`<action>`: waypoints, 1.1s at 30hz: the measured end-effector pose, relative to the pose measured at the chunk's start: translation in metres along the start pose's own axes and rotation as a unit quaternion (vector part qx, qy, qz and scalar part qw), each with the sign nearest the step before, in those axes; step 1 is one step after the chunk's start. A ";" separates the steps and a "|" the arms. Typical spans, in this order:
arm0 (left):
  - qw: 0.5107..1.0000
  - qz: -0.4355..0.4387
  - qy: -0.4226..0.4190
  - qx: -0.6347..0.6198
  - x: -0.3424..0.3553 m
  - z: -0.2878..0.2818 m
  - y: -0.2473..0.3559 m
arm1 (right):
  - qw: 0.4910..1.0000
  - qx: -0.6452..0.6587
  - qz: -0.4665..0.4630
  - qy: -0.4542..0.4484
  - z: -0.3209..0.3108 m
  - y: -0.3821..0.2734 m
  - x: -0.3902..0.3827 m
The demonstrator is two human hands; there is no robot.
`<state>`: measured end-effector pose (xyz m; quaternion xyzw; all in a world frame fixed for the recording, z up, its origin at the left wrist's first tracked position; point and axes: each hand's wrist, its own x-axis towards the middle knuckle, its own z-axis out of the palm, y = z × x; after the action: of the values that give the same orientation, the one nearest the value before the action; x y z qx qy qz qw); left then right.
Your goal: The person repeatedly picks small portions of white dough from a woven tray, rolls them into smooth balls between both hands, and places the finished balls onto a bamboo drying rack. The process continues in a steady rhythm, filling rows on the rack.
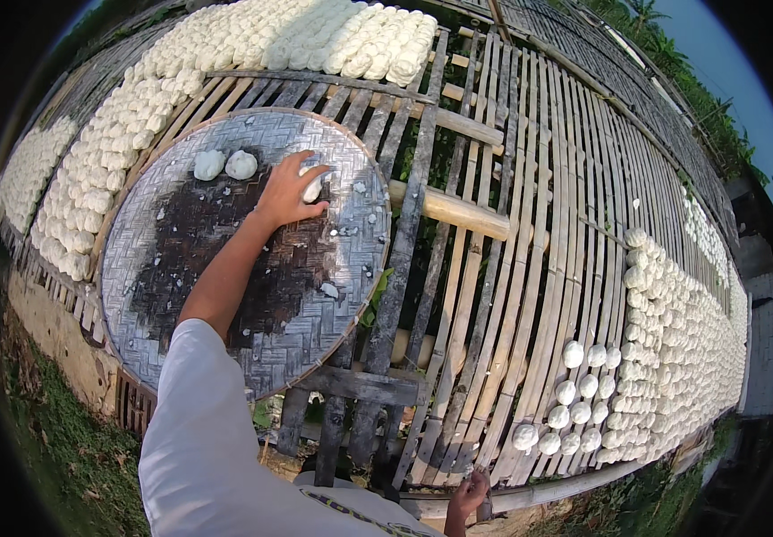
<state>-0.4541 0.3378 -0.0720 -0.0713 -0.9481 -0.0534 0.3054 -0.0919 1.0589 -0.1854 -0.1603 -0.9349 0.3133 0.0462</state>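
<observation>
A large round woven bamboo tray [172, 152] lies in front of me on the left, its middle stained dark brown. My left hand [290, 191] reaches over its far part, fingers and thumb curved around a white rounded clump [313, 186], much of it hidden by the fingers. To the left of that hand, two similar white clumps [225, 165] sit side by side on the tray. My right hand [469, 494] is low at the near edge of the bamboo rack, fingers curled; what they hold, if anything, is too small to make out.
The slatted bamboo rack [503, 295] has gaps between its slats. Dense rows of white clumps [682, 358] cover its right side, with several loose clumps [574, 403] beside them. More rows [315, 36] lie behind and left of the tray. A thick bamboo pole [458, 213] juts out near the tray.
</observation>
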 end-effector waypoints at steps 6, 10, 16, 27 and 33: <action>0.966 -0.189 -0.109 -0.136 0.013 0.021 -0.018 | 0.999 0.012 0.040 0.022 -0.005 0.001 -0.001; 0.805 -0.404 -0.070 -0.428 0.020 0.015 -0.031 | 0.988 0.105 0.093 0.060 -0.007 0.021 -0.004; 0.331 -0.335 -0.157 -0.868 0.028 -0.051 0.082 | 0.927 0.321 0.190 0.045 -0.012 -0.071 0.036; 0.856 0.250 -0.180 -0.416 0.028 -0.182 0.369 | 0.522 0.716 0.250 -0.391 -0.097 -0.333 0.088; 0.323 -0.430 -0.185 -0.822 -0.070 -0.194 0.472 | 0.654 0.750 0.063 -0.076 -0.099 -0.320 0.021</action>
<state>-0.2084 0.7668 0.0709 0.1236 -0.3496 -0.9151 -0.1586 -0.1798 0.8817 0.0851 -0.1057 -0.3697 0.9212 0.0594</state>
